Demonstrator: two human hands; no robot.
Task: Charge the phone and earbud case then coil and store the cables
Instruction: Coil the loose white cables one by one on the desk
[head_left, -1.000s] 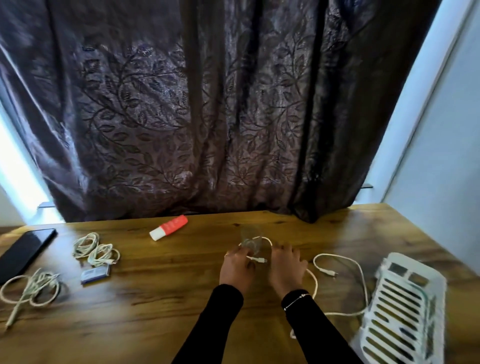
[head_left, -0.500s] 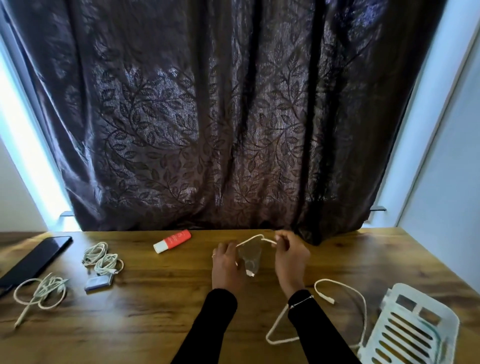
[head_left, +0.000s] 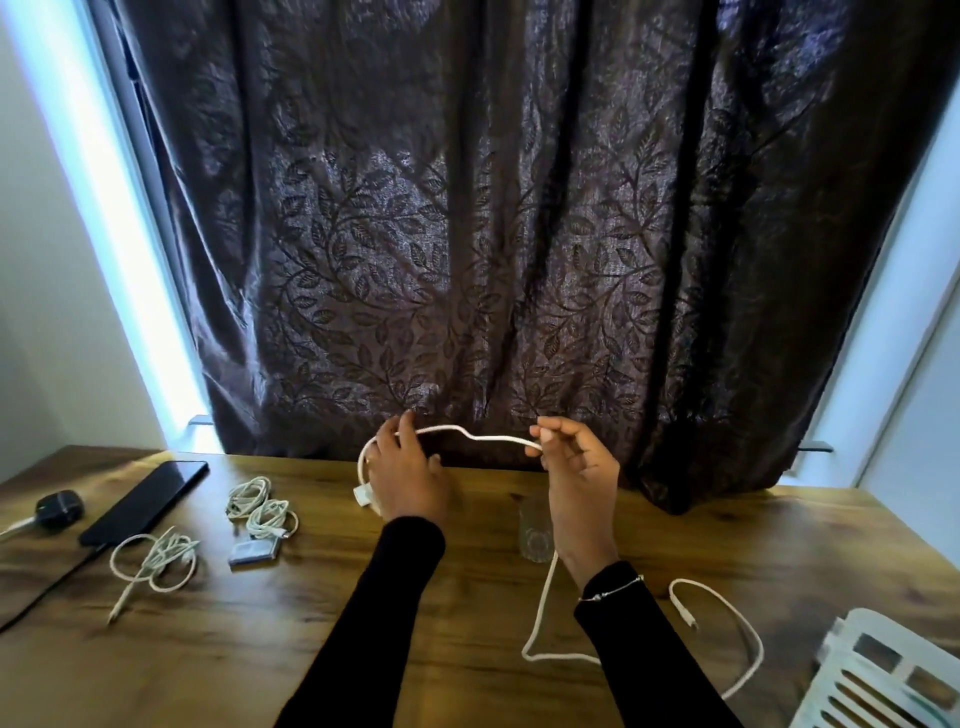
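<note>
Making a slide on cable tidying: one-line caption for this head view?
Both hands, left and right, hold a white cable stretched above the wooden table.

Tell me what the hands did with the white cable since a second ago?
Both hands lifted off the table. The left hand and the right hand moved apart, and the white cable they hold is now stretched between them in the air; its loose end still trails on the table. The phone, the coiled cables and the white basket stayed put.
</note>
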